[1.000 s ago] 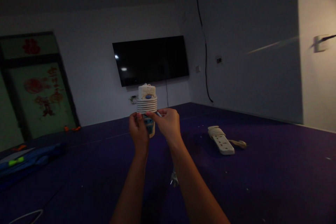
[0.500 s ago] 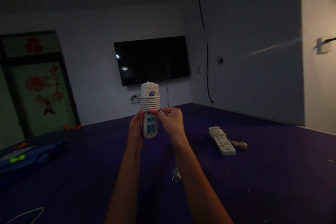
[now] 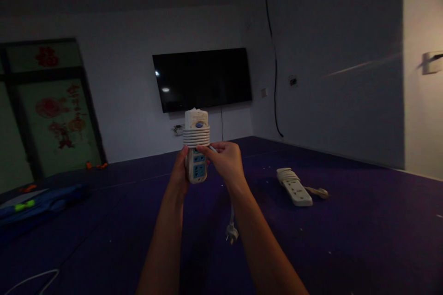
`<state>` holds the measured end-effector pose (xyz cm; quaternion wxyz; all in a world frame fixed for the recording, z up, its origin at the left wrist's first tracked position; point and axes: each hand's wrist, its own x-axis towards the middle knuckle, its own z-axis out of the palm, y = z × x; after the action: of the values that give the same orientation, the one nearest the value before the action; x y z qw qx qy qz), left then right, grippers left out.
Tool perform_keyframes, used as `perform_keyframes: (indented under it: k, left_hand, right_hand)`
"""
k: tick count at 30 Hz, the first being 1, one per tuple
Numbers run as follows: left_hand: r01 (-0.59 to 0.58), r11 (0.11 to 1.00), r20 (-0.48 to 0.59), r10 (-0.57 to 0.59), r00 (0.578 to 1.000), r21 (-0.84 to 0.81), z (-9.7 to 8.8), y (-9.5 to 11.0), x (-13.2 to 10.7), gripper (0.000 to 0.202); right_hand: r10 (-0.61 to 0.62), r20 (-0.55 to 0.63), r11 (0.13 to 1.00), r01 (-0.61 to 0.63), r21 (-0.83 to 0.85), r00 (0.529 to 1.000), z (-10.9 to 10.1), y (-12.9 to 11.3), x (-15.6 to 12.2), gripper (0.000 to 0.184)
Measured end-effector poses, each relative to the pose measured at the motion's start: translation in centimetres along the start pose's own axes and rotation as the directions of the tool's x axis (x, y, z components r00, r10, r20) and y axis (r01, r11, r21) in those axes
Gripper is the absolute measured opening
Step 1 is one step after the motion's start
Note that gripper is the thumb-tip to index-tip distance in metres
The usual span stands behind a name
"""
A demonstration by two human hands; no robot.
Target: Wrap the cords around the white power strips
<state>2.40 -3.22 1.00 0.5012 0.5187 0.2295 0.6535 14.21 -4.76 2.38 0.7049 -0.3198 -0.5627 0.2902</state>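
Observation:
A white power strip (image 3: 198, 170) with blue sockets is held upright above the purple surface. Its white cord (image 3: 196, 136) is wound in several tight turns around the upper part, just below a blue switch. My left hand (image 3: 178, 173) grips the strip's left side, thumb in front and other fingers mostly hidden behind. My right hand (image 3: 226, 159) pinches the cord at the right edge of the winding, its thumb against the lowest turn. The loose cord end hangs behind my right wrist, with the plug (image 3: 231, 233) dangling below.
A second white power strip (image 3: 296, 192) with its cord wrapped lies to the right on the purple surface (image 3: 270, 249). Blue cloth (image 3: 51, 200) with a yellow-green item lies at left. A white cable (image 3: 32, 279) curves at lower left. A television (image 3: 204, 80) hangs on the far wall.
The view has shifted slightly. Both hands keep nearly the same hold on the strip and cord, and the plug hangs a touch lower and further left.

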Motion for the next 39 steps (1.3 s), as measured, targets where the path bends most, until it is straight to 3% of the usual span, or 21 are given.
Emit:
perform_keyframes:
  k: [4,7,12,17,22,26,32,39]
  left_hand:
    - [-0.103,0.993,-0.032,0.105,0.994,0.065,0.2,0.6,-0.2,0.057]
    - [-0.168,0.983,-0.053,0.172,0.984,0.07,0.0,1.1,-0.4,0.059]
    - [-0.231,0.969,-0.115,0.241,0.964,0.09,-0.7,1.6,-0.5,0.059]
    - [-0.305,0.946,-0.176,0.321,0.931,0.11,-1.1,1.5,-0.3,0.054]
    - [-0.375,0.916,-0.198,0.397,0.896,0.141,-1.0,1.2,-0.2,0.051]
    - [-0.381,0.916,-0.178,0.399,0.9,0.125,-0.8,1.1,-0.3,0.053]
    - [-0.298,0.954,-0.158,0.3,0.941,0.041,0.1,1.0,-0.5,0.057]
    - [-0.257,0.966,-0.127,0.251,0.96,-0.032,0.5,0.6,-0.3,0.058]
  right_hand:
    - [0.024,0.07,0.985,-0.035,0.171,0.997,-0.1,-1.1,-0.3,0.031]
    - [0.089,0.083,0.964,-0.107,0.243,0.993,-0.5,-2.2,-0.6,0.038]
    - [0.075,0.11,0.968,-0.099,0.23,0.991,-0.8,-4.0,-1.1,0.045]
    - [0.198,0.117,0.95,-0.22,0.221,0.973,-1.0,-4.5,-1.5,0.038]
    - [0.263,0.273,0.93,-0.318,0.184,0.926,-1.6,-3.6,-1.1,0.013]
    - [0.311,0.333,0.916,-0.374,0.144,0.89,-1.9,-3.4,-0.9,0.019]
    - [0.124,0.285,0.946,-0.2,0.254,0.95,-1.9,-3.6,-0.9,0.016]
    - [-0.029,0.309,0.994,-0.005,0.109,0.951,-2.1,-3.7,-1.0,0.02]
